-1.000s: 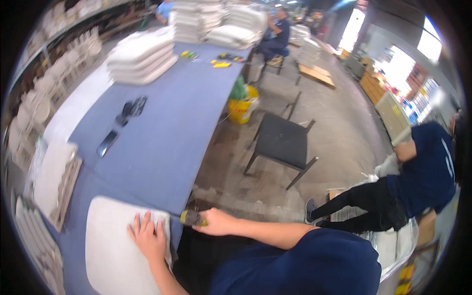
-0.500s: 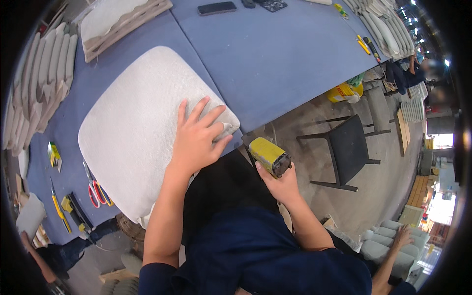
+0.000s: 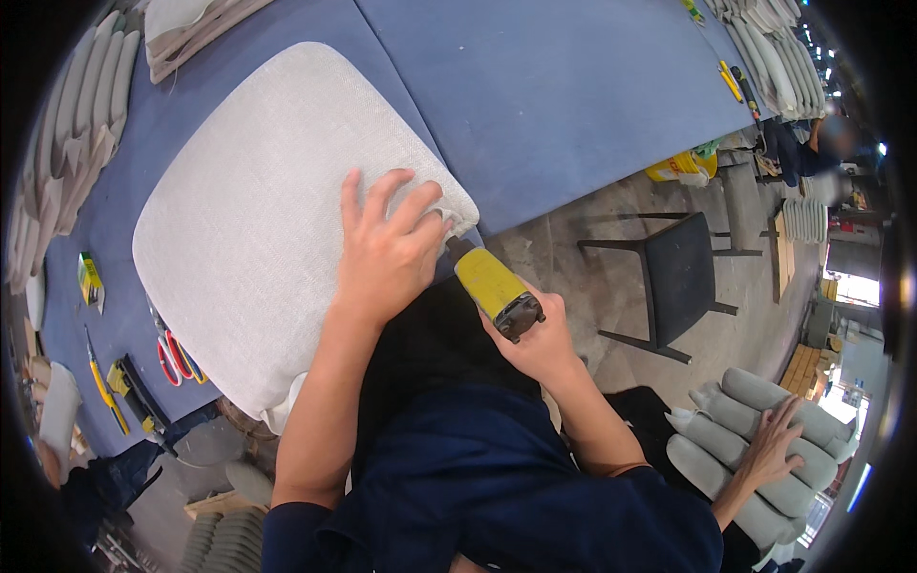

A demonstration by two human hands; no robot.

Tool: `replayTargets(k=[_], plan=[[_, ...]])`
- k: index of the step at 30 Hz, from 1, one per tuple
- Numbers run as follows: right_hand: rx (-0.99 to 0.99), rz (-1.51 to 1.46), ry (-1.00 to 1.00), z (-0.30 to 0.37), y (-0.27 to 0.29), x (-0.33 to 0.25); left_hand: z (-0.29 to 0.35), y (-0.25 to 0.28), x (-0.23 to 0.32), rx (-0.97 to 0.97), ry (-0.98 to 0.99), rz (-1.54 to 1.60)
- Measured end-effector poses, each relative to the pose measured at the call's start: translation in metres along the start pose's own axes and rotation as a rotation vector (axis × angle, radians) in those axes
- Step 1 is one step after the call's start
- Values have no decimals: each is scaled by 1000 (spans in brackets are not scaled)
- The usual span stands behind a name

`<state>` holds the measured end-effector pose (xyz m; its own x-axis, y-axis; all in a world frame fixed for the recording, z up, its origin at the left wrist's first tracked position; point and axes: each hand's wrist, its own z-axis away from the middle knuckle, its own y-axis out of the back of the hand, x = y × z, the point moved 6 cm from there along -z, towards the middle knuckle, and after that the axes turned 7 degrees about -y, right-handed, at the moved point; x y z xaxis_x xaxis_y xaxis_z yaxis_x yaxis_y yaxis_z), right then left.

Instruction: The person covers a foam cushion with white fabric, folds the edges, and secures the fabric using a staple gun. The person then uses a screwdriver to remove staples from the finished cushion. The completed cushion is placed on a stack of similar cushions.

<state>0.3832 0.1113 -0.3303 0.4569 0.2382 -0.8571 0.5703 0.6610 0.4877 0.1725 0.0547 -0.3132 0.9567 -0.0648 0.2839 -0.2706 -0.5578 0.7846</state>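
- Presently the cushion (image 3: 267,205) lies on the tabletop (image 3: 564,95), one corner by its edge.
- Left hand (image 3: 387,253): fingers bent and spread on it.
- Right hand (image 3: 535,339): fingers gripping the tool (image 3: 489,282), nose near that corner.
- A slipping nose could catch the left fingers.
- Chair (image 3: 678,282): well apart.

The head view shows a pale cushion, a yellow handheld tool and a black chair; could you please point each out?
Pale cushion (image 3: 253,215): head view, middle of its upward fabric face.
Yellow handheld tool (image 3: 489,283): head view, on its yellow casing.
Black chair (image 3: 680,277): head view, on its seat.
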Motion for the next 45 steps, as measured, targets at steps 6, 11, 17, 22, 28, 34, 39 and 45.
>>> replayTargets(k=[6,11,17,22,28,34,39,45], plan=[[5,-26,47,-2,-5,1,2,0,0,10,11,22],[-34,188,39,-15,-11,12,0,-9,-1,-29,7,-16],[13,54,26,-13,-4,-8,-3,16,-2,-48,75,89],[47,-8,109,-1,-2,-14,2,19,-2,-41,37,64],[22,19,67,1,-10,-5,9,15,-3,4,47,21],[22,131,92,-2,-14,-3,16,3,-4,-11,37,-4],[-8,135,107,-16,-16,-6,8,4,-6,-24,74,14],[67,35,110,2,-17,-10,11,29,-2,-94,57,114]])
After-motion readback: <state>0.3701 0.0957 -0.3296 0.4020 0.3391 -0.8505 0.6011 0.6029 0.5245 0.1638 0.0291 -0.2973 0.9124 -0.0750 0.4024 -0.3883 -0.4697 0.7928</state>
